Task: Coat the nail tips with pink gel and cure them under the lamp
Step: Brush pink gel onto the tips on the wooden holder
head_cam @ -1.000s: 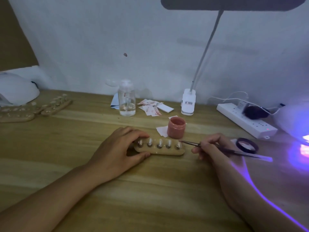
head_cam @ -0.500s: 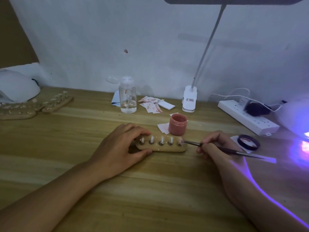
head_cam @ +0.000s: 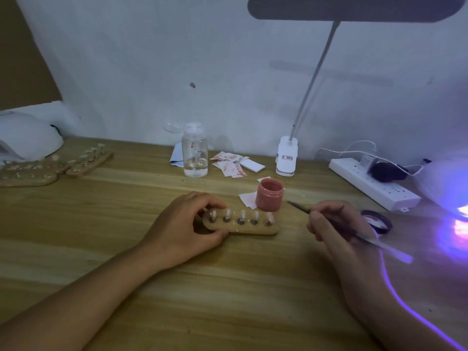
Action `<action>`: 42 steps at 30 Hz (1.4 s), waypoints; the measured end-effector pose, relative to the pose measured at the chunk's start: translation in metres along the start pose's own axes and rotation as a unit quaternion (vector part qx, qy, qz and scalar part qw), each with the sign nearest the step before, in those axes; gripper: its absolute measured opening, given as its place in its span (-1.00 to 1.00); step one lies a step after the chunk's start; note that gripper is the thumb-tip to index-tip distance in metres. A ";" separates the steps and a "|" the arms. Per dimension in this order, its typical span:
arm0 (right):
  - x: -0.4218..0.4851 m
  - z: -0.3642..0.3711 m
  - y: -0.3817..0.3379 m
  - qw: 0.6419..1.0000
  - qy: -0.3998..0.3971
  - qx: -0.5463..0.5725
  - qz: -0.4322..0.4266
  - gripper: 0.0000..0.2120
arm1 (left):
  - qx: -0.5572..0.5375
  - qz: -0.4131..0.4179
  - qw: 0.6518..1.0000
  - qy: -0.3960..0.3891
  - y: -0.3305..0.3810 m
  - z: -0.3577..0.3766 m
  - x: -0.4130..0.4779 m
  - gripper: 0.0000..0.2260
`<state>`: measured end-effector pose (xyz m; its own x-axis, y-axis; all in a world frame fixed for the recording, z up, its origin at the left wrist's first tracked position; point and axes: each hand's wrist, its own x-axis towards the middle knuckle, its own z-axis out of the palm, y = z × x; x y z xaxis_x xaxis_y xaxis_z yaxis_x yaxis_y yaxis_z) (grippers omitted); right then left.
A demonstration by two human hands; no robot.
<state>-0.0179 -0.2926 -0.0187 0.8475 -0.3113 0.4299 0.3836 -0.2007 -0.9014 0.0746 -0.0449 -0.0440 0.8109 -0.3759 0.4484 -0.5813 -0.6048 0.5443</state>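
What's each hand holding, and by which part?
Left hand grips the left end of the wooden nail holder. Right hand pinches the brush toward its front, just behind the tip; the long handle sticks out behind the hand.

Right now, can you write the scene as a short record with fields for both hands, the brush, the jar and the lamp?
left hand: grips left end of wooden holder carrying five nail tips
right hand: holds brush
pink gel jar: open, behind wooden holder
brush tip: near pink gel jar, not touching
lid: on table, right of right hand
curing lamp: far right, glowing violet
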 end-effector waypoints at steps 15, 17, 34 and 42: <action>0.094 0.027 -0.004 0.958 -0.021 -0.267 0.102 -0.92 | -0.033 -0.018 0.999 0.014 0.000 -0.002 0.001 -0.62; 0.097 0.031 -0.003 0.945 -0.055 -0.305 0.104 -0.86 | -0.036 -0.012 0.999 0.016 0.000 -0.002 0.001 -0.62; 0.005 0.007 0.009 0.997 0.004 0.048 0.053 -0.75 | -0.052 0.035 0.998 0.030 0.007 -0.003 -0.002 -0.66; 0.003 0.013 0.008 0.998 -0.029 0.038 0.044 -0.93 | -0.003 0.073 0.996 0.042 0.009 -0.005 -0.004 -0.62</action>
<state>-0.0073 -0.2827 -0.0249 0.8979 -0.2704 0.3475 0.3318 -0.1032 -0.9377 0.0653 -0.0454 -0.0375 0.7092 -0.3994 0.5810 -0.6935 -0.5435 0.4729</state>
